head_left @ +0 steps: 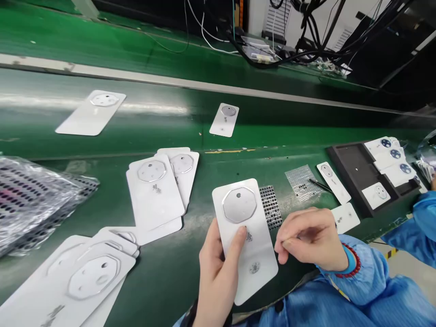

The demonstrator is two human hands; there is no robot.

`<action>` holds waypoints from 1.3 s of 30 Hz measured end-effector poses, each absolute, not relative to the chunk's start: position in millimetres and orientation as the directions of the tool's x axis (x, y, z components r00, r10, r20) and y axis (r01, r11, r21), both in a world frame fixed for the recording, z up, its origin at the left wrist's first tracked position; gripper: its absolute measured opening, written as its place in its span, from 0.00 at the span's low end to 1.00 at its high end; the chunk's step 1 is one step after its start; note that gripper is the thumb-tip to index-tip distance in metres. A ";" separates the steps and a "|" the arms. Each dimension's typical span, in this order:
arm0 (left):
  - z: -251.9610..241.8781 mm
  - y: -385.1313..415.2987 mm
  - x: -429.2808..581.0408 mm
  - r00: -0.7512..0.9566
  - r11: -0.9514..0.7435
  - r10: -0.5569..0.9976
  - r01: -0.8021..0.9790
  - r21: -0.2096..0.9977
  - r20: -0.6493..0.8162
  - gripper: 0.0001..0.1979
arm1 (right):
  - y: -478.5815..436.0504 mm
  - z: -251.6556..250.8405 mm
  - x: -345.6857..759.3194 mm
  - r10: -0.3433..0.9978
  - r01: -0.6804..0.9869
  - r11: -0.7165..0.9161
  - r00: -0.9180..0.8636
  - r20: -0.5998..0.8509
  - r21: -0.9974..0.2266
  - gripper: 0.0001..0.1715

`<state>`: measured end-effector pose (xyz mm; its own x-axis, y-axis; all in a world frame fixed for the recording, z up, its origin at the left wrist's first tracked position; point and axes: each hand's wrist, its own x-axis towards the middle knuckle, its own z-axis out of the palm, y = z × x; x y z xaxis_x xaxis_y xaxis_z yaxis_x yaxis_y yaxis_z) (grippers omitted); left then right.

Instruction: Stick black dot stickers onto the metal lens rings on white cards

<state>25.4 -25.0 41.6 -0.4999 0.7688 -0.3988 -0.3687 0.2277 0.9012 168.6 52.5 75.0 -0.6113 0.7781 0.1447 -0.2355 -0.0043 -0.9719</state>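
Observation:
My left hand point(218, 268) grips a white phone back cover point(243, 227) with a silver octagonal camera plate, thumb pressed on its middle. My right hand point(308, 238) hovers just right of the cover, fingers pinched together; whatever they hold is too small to make out. Behind the cover lies a sheet of small dark stickers point(270, 206) on the green belt.
Stacks of white covers point(156, 193) lie left and at front left point(91, 277). Single covers ride the far belt point(90, 113) point(225, 119). A clear sticker sheet point(299, 181), tweezers point(320, 185), a black tray point(354, 175) and another person's blue sleeve point(424, 218) are right.

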 end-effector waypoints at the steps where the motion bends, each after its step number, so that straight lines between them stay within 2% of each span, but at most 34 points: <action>1: 41.2 -25.2 25.6 -0.495 0.239 0.764 -0.381 0.893 -0.415 0.22 | 52.4 72.2 169.3 0.788 -0.241 -0.026 -0.602 0.129 -0.970 0.10; 9: 51.2 -26.1 33.2 -0.507 0.262 0.739 -0.391 0.882 -0.444 0.20 | 51.6 69.3 174.7 0.751 -0.258 -0.076 -0.650 0.115 -0.963 0.19; 15: 59.2 -25.6 37.5 -0.516 0.254 0.725 -0.414 0.874 -0.456 0.20 | 50.4 73.6 172.2 0.776 -0.252 -0.092 -0.624 0.089 -0.963 0.17; 19: 59.5 -25.3 39.8 -0.529 0.229 0.724 -0.420 0.878 -0.442 0.21 | 50.6 76.6 170.5 0.787 -0.193 0.004 -0.605 0.122 -0.981 0.13; 25: 57.0 -24.1 47.5 -0.539 0.170 0.705 -0.503 0.848 -0.461 0.24 | 51.3 75.3 169.3 0.836 0.001 0.213 -0.517 0.182 -0.977 0.10; 28: 58.1 -24.6 49.4 -0.531 0.145 0.716 -0.522 0.840 -0.454 0.23 | 49.4 74.0 167.4 0.863 0.007 0.227 -0.465 0.198 -0.974 0.09; 33: 58.3 -27.1 47.8 -0.506 0.181 0.704 -0.551 0.815 -0.499 0.27 | 45.0 75.9 164.9 0.873 -0.119 0.153 -0.448 0.190 -0.981 0.09; 36: 57.6 -28.6 46.8 -0.495 0.206 0.695 -0.558 0.804 -0.522 0.28 | 43.9 77.7 163.9 0.856 -0.263 -0.032 -0.505 0.110 -0.964 0.12; 39: 58.5 -30.2 46.9 -0.498 0.218 0.689 -0.550 0.806 -0.526 0.29 | 43.5 80.5 163.3 0.830 -0.306 -0.211 -0.558 -0.005 -0.928 0.14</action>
